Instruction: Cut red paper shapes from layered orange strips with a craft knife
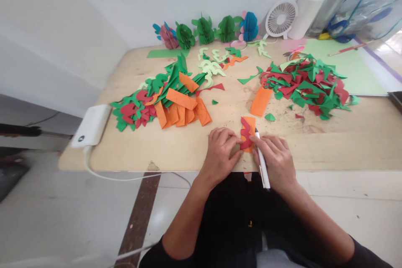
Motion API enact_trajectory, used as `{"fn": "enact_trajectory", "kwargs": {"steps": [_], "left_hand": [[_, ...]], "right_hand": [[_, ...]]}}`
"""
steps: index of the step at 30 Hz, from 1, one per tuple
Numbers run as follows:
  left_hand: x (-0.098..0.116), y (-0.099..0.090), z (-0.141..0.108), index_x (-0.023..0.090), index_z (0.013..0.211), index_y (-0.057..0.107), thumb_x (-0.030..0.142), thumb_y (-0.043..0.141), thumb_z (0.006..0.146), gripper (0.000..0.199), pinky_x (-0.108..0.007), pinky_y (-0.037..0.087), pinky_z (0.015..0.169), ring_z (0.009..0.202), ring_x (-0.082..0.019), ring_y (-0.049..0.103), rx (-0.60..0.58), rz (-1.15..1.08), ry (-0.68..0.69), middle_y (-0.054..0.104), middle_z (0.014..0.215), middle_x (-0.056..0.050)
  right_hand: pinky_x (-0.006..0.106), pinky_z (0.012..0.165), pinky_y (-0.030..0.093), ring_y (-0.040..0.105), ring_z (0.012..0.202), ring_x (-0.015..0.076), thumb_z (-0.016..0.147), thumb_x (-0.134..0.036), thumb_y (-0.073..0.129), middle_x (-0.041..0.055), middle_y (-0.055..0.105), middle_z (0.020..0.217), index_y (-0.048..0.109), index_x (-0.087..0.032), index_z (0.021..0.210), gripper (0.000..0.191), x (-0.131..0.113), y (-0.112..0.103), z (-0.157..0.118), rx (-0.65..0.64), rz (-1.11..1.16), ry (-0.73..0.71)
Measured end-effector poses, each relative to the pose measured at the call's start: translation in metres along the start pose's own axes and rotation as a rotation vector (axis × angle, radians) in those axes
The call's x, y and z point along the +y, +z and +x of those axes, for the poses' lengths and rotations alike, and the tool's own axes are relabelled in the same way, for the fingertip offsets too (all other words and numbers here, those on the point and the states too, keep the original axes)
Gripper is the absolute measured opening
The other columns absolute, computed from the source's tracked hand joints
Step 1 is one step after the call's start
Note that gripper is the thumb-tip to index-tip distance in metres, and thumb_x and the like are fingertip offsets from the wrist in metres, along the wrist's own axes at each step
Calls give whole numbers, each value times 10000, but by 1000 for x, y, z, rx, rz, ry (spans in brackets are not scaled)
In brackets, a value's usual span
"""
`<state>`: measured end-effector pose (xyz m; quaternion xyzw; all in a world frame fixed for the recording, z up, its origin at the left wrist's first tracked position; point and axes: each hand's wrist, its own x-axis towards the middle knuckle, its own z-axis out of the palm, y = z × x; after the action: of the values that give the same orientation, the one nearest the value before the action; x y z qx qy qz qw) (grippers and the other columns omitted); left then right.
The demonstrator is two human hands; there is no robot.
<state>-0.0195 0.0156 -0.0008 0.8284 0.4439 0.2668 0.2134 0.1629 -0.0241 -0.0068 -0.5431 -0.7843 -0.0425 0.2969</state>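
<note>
Near the table's front edge lies an orange paper strip (pixel 252 123) with a wavy red paper cutout (pixel 246 130) on top of it. My left hand (pixel 221 150) is at their left side, its index finger and thumb closed at the edge of both papers. From the right, my right hand (pixel 276 159) grips a white pen (pixel 263 165), whose dark tip points away from me. A right fingertip also touches the red cutout. Just beyond the strip is another orange paper piece (pixel 261 101), lying at a slant.
Folded orange papers (pixel 182 99) and red and green cutouts (pixel 132 111) are heaped on the left. Red and green scraps (pixel 309 83) form a pile at right. A white power bank (pixel 92 126) sits at the left edge. Paper figures (pixel 204 30) and a fan (pixel 281 19) line the wall.
</note>
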Motion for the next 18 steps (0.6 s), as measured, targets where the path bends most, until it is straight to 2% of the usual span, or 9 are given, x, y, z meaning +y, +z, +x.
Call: {"fn": "enact_trajectory", "kwargs": {"steps": [6, 18], "left_hand": [[1, 0, 0, 206, 939, 652, 239, 639, 880, 69, -431, 371, 1028, 1072, -235, 513, -4, -12, -10, 596, 1031, -52], [0, 0, 0, 210, 928, 656, 252, 633, 882, 67, -437, 392, 1003, 1057, -241, 528, 11, 1, 2, 607, 1022, -53]], "right_hand": [[354, 808, 415, 623, 922, 227, 952, -158, 495, 74, 721, 917, 590, -180, 1286, 347, 0, 0, 0, 7, 4, -8], [372, 817, 422, 633, 924, 238, 954, -173, 486, 70, 728, 914, 567, -208, 1337, 393, 0, 0, 0, -8, -2, 8]]}}
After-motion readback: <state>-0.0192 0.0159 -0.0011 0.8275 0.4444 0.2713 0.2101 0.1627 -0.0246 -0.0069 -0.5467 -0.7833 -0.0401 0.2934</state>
